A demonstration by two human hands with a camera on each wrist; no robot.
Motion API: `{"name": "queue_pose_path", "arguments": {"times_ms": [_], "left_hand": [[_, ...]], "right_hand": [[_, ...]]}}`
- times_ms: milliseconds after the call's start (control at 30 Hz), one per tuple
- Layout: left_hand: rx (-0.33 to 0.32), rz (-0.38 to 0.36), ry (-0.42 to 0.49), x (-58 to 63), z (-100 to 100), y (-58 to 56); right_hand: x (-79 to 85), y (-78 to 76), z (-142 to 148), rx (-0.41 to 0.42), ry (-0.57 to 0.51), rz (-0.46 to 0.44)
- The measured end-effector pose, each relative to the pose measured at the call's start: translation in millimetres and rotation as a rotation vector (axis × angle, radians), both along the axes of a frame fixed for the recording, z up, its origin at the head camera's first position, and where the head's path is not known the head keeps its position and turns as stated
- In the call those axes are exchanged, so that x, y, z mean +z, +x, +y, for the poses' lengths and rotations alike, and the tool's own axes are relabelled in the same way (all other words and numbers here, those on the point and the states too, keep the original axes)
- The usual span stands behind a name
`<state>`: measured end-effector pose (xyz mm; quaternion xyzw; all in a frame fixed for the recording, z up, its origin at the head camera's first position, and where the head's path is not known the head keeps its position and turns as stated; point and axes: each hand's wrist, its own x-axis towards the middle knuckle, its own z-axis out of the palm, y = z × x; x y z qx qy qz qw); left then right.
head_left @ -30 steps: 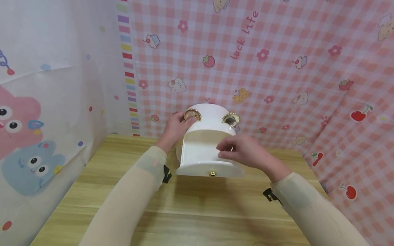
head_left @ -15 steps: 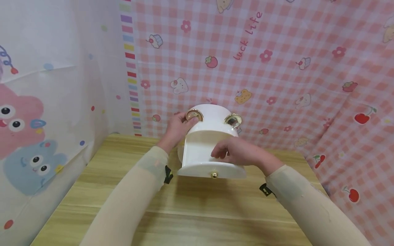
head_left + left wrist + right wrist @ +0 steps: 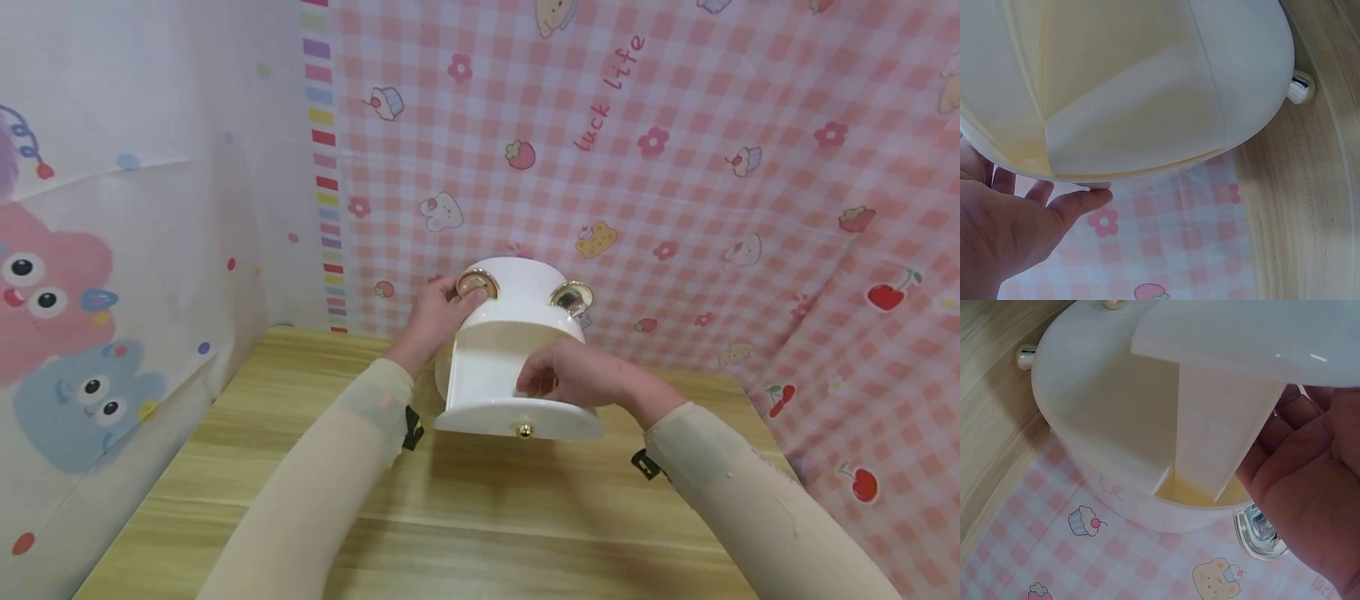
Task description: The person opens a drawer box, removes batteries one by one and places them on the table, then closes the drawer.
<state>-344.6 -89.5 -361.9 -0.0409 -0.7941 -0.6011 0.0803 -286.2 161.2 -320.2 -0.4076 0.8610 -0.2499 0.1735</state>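
A rounded white box (image 3: 525, 283) with a pulled-out drawer (image 3: 480, 375) stands toward the back of the table. Its drawer front carries a gold knob (image 3: 523, 430), and gold rings sit on both sides of its upper part. My left hand (image 3: 438, 312) grips the left gold ring (image 3: 480, 283), thumb on its face and fingers behind. Over the drawer's right part, my right hand (image 3: 573, 372) reaches in with bent fingers pointing down. The drawer front hides those fingertips in the head view; white panels (image 3: 1229, 412) cover them in the right wrist view. I cannot tell whether they hold anything.
The box stands on a wood-grain table (image 3: 420, 517). Close behind hangs a pink checked cloth (image 3: 480, 108), which continues on the right. A white cloth with cartoon figures (image 3: 67, 333) lines the left side. The right gold ring (image 3: 572, 297) sticks out beside the box.
My right hand has moved slightly left and lower into the drawer, its fingertips now dropping behind the drawer front. The left hand stays on its ring, and the box stands where it was.
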Motion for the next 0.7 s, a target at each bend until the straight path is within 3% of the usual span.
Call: {"name": "queue_pose_path", "arguments": {"times_ms": [500,700], "left_hand": [[0.009,0.011,-0.017,1.8,0.4,0.4],[0.007,0.017,-0.013,1.2,0.2,1.5]], "right_hand": [[-1.2,-5.1,-2.8,0.068,-0.001,-0.159],[0.5,-7.6,-5.6,0.096,0.032,-0.185]]}}
